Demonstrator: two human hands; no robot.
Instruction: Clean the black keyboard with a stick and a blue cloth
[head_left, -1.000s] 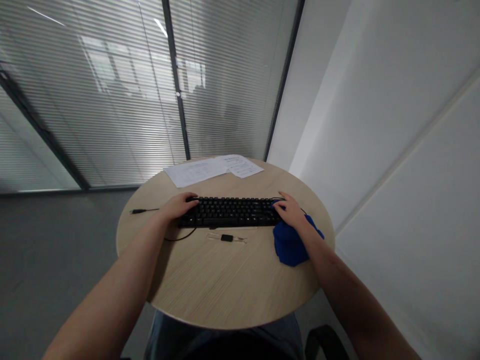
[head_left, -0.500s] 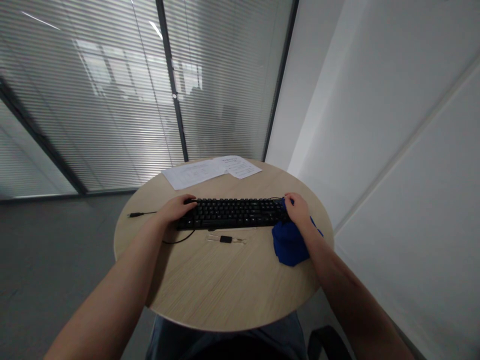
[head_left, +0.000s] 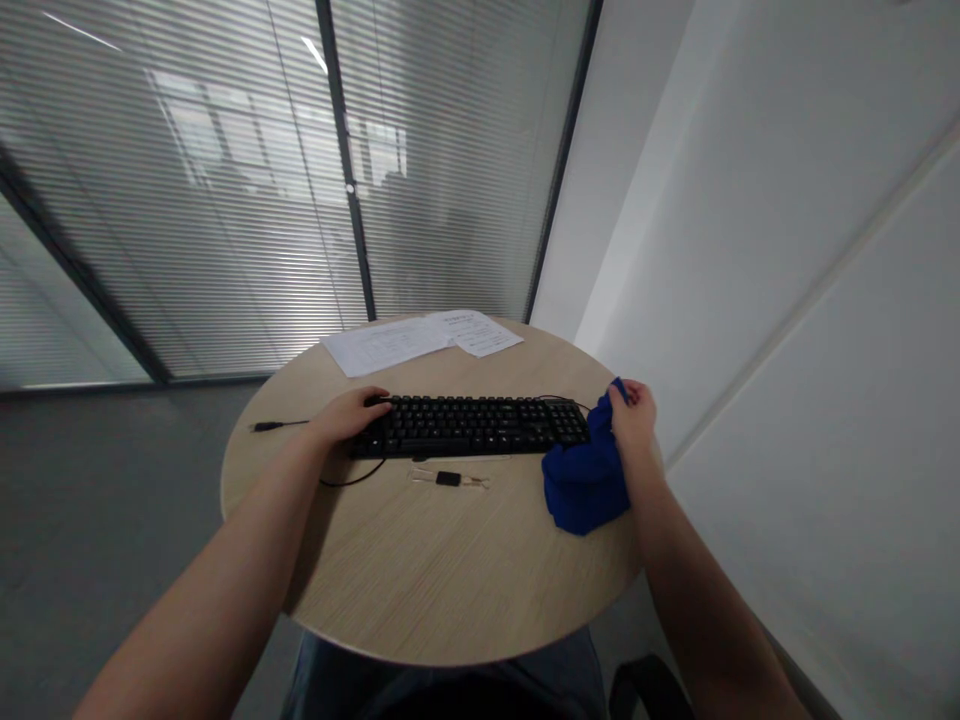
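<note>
A black keyboard point(head_left: 480, 426) lies across the middle of the round table. My left hand point(head_left: 352, 413) grips its left end, thumb along the top near the back corner. At the keyboard's right end, my right hand point(head_left: 634, 408) pinches an upper corner of a blue cloth point(head_left: 585, 490) and lifts it. The rest of the cloth hangs down and lies bunched on the table, touching the keyboard's front right corner. In front of the keyboard lies a small narrow object point(head_left: 448, 479), black in the middle with clear or pale ends; its kind is unclear.
Two printed paper sheets point(head_left: 390, 346) lie at the back of the wooden table point(head_left: 450, 580). A cable plug point(head_left: 266, 426) rests at the left, with a loop of black cable point(head_left: 356, 482) beside my left wrist. A white wall point(head_left: 810, 250) stands close on the right.
My right hand has moved right, off the keyboard's right end, pulling the cloth's corner up and uncovering the number keys. My left hand stays on the keyboard.
</note>
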